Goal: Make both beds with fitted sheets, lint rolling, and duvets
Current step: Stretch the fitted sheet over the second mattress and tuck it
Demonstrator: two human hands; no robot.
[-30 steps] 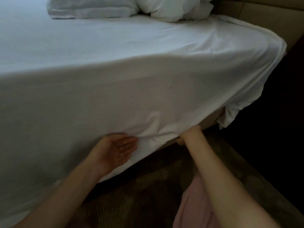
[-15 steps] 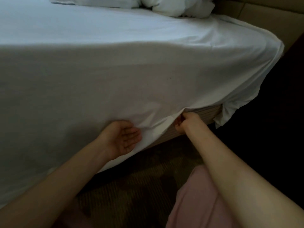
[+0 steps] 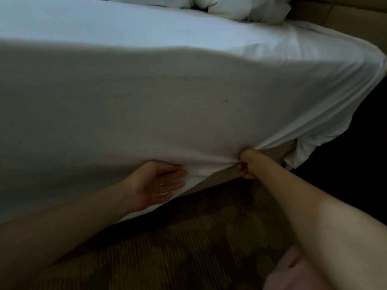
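While the right hand (image 3: 248, 164) grips the sheet (image 3: 146, 101), pillows (image 3: 247, 7) are cut off

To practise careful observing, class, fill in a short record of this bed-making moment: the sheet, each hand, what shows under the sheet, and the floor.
Fitted sheet: white, covers the mattress top and side
Left hand: open, fingers straight against the sheet's lower edge
Right hand: grips the sheet's bunched hem
Under the hem: tan ribbed bed base shows
Floor: patterned carpet
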